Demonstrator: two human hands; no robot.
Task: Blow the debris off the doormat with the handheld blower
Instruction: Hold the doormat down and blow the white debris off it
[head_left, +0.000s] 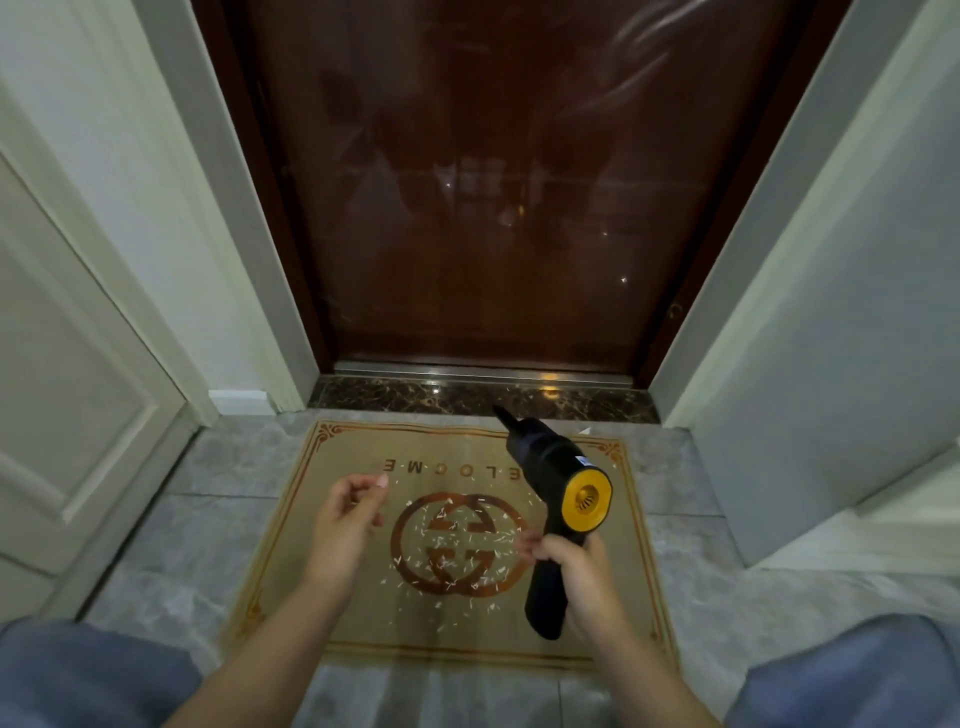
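The doormat lies before the door, debris scattered at its centre. At three o'clock, the right hand grips the blower, nozzle aimed toward twelve, away from the scraps. At nine, the left hand hovers loosely curled, holding nothing.

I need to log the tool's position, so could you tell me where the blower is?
In the head view, the blower is right of centre, held by the right hand above the doormat's right side, nozzle towards the door.
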